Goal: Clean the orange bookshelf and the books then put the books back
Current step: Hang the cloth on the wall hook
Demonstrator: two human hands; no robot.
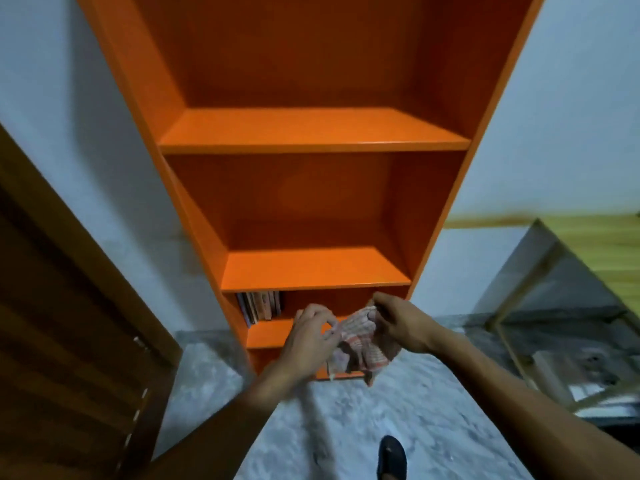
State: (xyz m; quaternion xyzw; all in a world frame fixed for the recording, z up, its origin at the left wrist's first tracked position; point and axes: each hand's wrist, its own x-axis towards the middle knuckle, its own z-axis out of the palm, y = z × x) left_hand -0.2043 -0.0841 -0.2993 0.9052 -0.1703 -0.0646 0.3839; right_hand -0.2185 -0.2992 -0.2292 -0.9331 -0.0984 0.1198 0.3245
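1. head view: nearest, a dark sandal [392, 457] on the speckled floor [311, 427], pointing at the orange bookshelf [311, 129], so the person stands square to it.
2. both hands meet low in front of the bottom shelves: the left hand [308, 336] pinches one edge of a patterned cloth [360, 344], the right hand [398, 323] pinches the opposite top corner, stretching it between them, probably to open or refold it for wiping.
3. books [261, 306] stand upright at the left end of a low shelf; the two upper shelves hold nothing, likely emptied for cleaning.
4. left, a wooden door [69, 323]; right, a leaning framed mirror [554, 306].
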